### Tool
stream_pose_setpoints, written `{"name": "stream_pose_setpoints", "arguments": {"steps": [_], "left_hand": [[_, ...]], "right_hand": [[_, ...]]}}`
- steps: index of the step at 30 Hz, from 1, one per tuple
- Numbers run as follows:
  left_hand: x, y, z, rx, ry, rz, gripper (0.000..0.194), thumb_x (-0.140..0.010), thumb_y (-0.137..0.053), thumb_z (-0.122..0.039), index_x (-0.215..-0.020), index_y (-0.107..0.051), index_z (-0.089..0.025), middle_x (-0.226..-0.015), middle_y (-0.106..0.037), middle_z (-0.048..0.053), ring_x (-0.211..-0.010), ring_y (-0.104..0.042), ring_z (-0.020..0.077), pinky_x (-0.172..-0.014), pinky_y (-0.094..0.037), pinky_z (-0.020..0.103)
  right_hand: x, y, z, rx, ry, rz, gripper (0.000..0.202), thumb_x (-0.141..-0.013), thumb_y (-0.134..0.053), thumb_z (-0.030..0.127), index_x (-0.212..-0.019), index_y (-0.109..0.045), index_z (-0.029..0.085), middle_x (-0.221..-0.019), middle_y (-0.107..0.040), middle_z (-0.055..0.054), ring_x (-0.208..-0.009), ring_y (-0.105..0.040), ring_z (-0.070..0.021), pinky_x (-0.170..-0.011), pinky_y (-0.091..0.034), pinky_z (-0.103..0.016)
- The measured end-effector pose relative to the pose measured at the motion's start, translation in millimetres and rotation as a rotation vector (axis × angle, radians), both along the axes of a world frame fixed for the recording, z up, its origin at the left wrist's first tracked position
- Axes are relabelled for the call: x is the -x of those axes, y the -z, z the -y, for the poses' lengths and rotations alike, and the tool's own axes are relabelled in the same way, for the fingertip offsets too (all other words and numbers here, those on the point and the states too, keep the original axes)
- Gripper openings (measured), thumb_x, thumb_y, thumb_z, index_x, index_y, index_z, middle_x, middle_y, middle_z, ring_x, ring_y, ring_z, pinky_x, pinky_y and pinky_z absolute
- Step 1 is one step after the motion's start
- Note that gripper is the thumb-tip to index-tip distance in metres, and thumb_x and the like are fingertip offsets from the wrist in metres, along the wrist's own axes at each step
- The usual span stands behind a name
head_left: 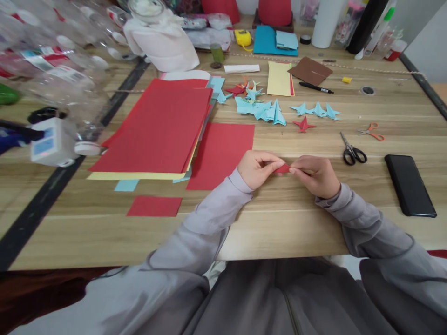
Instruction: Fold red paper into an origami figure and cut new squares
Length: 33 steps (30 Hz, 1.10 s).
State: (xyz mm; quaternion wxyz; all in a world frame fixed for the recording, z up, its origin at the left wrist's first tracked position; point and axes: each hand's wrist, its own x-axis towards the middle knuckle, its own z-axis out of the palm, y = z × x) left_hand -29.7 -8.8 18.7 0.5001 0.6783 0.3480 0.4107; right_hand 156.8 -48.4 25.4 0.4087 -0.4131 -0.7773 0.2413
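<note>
A small folded piece of red paper (282, 169) is pinched between my two hands, just above the wooden table (279, 223). My left hand (257, 168) grips its left end with thumb and fingers together. The right end sits in the closed fingertips of my right hand (317, 175). Just left of my left hand lies a flat red sheet (226, 153), partly under a stack of large red sheets (164, 125). Beyond my hands stands a small red folded paper figure (304, 124), near a row of light blue ones (318, 110).
Black scissors (352, 152), orange scissors (372, 132) and a black phone (410, 185) lie on the right. A red rectangle (154, 206) is at the front left. Plastic bottles (80, 93) crowd the far left. A black pen (316, 88) lies beside brown paper (310, 70).
</note>
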Motion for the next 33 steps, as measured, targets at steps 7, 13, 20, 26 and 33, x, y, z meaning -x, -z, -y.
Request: {"name": "stream_pose_setpoints", "arguments": {"steps": [7, 13, 20, 26, 33], "left_hand": [[5.8, -1.0, -9.2, -0.114, -0.146, 0.02, 0.019, -0.075, -0.07, -0.034, -0.075, -0.075, -0.016, -0.076, -0.075, 0.008, -0.069, -0.069, 0.0161, -0.067, -0.055, 0.026], [2.9, 6.1, -8.4, -0.292, -0.083, -0.035, 0.017, -0.073, -0.073, -0.031, -0.083, -0.076, -0.018, -0.087, -0.075, 0.01, -0.08, -0.069, 0.0176, -0.076, -0.054, 0.029], [-3.9, 23.3, -10.5, -0.506, 0.01, -0.035, 0.01, -0.079, -0.069, -0.024, -0.075, -0.073, -0.016, -0.07, -0.072, 0.008, -0.066, -0.065, 0.0156, -0.065, -0.052, 0.029], [-6.6, 28.0, -12.7, -0.596, 0.077, -0.052, 0.014, -0.082, -0.061, -0.019, -0.072, -0.07, -0.015, -0.068, -0.07, 0.006, -0.062, -0.063, 0.0142, -0.061, -0.048, 0.027], [-7.6, 22.7, -7.0, -0.549, 0.068, -0.094, 0.019, -0.083, -0.057, -0.017, -0.066, -0.066, -0.018, -0.065, -0.067, 0.002, -0.063, -0.06, 0.0138, -0.065, -0.044, 0.029]], "right_hand": [[-3.4, 11.3, -2.9, 0.081, 0.171, -0.071, 0.025, -0.081, -0.066, 0.037, -0.095, -0.068, 0.016, -0.087, -0.073, -0.008, -0.076, -0.067, -0.0176, -0.071, -0.051, -0.029], [-7.4, 18.4, -4.8, -0.04, 0.177, 0.077, 0.02, -0.088, -0.058, 0.032, -0.089, -0.069, 0.016, -0.08, -0.073, -0.007, -0.071, -0.066, -0.0169, -0.066, -0.05, -0.027], [-6.7, 23.1, -3.8, -0.271, 0.145, 0.299, 0.021, -0.092, -0.051, 0.03, -0.094, -0.067, 0.016, -0.078, -0.072, -0.008, -0.07, -0.065, -0.017, -0.066, -0.05, -0.028], [-3.4, 17.8, -1.4, -0.327, 0.124, 0.277, 0.012, -0.091, -0.054, 0.024, -0.091, -0.065, 0.019, -0.08, -0.072, -0.006, -0.075, -0.066, -0.0161, -0.07, -0.051, -0.028], [0.6, 13.9, 2.2, -0.303, 0.111, 0.298, 0.013, -0.09, -0.052, 0.018, -0.086, -0.064, 0.019, -0.073, -0.071, -0.005, -0.067, -0.063, -0.0157, -0.065, -0.048, -0.029]]}}
